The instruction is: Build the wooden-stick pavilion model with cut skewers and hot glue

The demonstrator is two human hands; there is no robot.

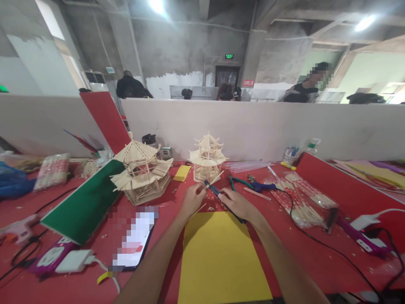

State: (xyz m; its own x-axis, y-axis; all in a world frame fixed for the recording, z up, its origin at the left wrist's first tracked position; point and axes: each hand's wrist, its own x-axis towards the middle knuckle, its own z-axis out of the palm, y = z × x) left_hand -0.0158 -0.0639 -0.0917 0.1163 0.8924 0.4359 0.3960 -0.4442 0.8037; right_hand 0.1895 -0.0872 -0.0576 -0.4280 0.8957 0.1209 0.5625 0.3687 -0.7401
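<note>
My left hand [193,198] pinches a thin pale wooden stick [215,179] over the table. Gripped in my right hand [236,202] is a long dark blue hand tool [212,188], its tip against or right beside the stick; its exact kind cannot be made out. Just beyond both hands stands a small tiered pavilion model [207,158] built of pale sticks. A larger stick pavilion [142,171] is to the left. Under my wrists lies a yellow sheet [223,257], with small stick scraps near its far edge.
Teal-handled pliers [242,182] and a blue glue gun [264,186] lie at right, near bagged sticks [297,198]. A phone [136,240], a green board [84,202] and a power strip [52,257] occupy the left. A white partition [253,126] closes the back; people are beyond it.
</note>
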